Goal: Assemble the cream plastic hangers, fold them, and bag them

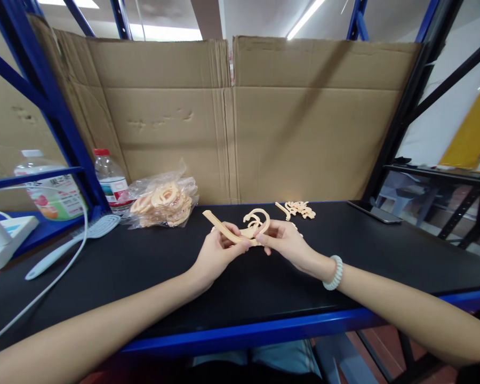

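Note:
Both my hands meet over the middle of the black shelf top [124, 266], holding a flat peach-coloured plastic piece [248, 226] with a long straight arm and curled loops. My left hand [218, 253] is closed on the straight arm, which sticks out up and to the left. My right hand [284, 240], with a white beaded bracelet at the wrist, pinches the curled end. A small pile of similar loose peach pieces [298, 209] lies just behind my right hand. A clear plastic bag of peach rings [164, 201] sits behind my left hand.
Cardboard sheets [232, 117] wall off the back. At the left stand a water bottle [112, 181], a larger bottle [50, 189], a pale blue swatter-like tool [68, 245], a white cable and a white box. A phone [374, 212] lies at the back right. Blue shelf posts flank the space.

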Available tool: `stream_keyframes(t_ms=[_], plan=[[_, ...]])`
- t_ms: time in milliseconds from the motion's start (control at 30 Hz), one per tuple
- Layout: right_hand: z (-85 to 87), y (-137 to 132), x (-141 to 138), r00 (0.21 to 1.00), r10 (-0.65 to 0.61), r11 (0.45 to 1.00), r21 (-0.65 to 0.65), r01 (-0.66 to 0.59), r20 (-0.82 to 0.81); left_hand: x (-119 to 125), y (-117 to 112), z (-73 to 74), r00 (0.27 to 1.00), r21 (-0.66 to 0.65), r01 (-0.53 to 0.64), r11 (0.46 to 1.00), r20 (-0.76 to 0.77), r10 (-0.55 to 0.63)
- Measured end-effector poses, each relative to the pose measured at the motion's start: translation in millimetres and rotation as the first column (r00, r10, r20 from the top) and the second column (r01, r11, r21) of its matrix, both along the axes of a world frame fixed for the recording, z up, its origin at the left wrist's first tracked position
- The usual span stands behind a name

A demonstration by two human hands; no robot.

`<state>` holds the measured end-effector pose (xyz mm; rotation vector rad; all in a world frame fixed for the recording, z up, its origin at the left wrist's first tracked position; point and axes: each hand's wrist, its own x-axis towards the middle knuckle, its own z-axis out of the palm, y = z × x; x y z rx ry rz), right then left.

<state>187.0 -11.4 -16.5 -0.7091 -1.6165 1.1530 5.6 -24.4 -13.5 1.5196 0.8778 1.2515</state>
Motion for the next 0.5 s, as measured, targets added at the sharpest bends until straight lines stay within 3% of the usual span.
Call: stream_keyframes(t_ms=[200,300,400,433,500], plan=[[-2.3,-0.5,-3.7,0.995,0.099,0.995,0.008,-0.099,0.009,5.1,-4.3,0.6,0.992,-0.163,0.121,0.979,0.058,-0.113],[5.1,11.9,6.4,0.994,0.086,0.996,0.003,-0.086,0.065,5.0,-4.0,-0.2,0.990,-0.200,0.111,0.973,0.105,-0.091],[14.9,41.2,38.3,0.965,-0.124,0.974,0.215,0.074,0.230,3.4,-1.3,-1.7,0.983,-0.248,0.102,0.963,0.174,-0.059],[16.5,53.3,52.6,0.909,-0.257,0.927,0.349,0.136,0.327,3.0,-0.3,-2.1,0.980,-0.265,0.103,0.959,0.193,-0.052],[15.3,77.1,81.4,0.696,-0.493,0.792,0.600,0.111,0.522,2.5,1.3,-2.6,0.974,-0.291,0.106,0.951,0.223,-0.040]])
